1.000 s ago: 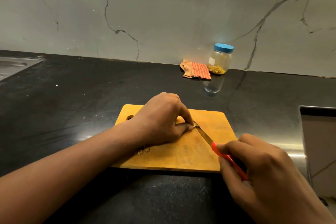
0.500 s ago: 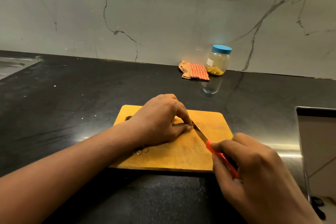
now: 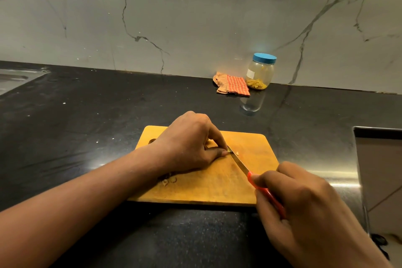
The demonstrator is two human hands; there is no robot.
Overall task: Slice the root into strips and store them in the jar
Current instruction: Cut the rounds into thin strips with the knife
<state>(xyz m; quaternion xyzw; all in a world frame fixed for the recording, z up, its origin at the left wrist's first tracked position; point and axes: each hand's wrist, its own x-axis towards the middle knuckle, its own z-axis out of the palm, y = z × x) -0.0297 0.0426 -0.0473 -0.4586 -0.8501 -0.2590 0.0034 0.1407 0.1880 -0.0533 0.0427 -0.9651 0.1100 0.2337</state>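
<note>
On the board: the root (image 3: 228, 149) lies near the middle of the wooden cutting board (image 3: 217, 187), almost wholly covered by fingers; only a pale end shows beside the blade.
Left hand: the left hand (image 3: 189, 143) is curled over the root, with thumb and fingertips pinching it down against the wood.
Right hand: the right hand (image 3: 304, 209) is wrapped round the red handle of the knife (image 3: 239, 162), whose tip meets the root's exposed end right at the left fingertips.
Cut piece: a small pale piece (image 3: 237, 153) lies just beside the blade, on the side away from the left hand.
Scraps: a few peelings (image 3: 168, 180) sit on the board by the left wrist.
Jar: the jar (image 3: 260, 72) stands well apart at the back wall, blue lid on, with some yellow strips at the bottom and a checked cloth (image 3: 232, 87) just beside it.
Handling: the root looks small, light and firm, and is likely slick where cut, so it may roll or skid under the knife. It is best held low on the uncut end with fingertips tucked back.
Strips: probably thin and easily broken, so best gathered with a gentle pinch; the lid must come off first.
</note>
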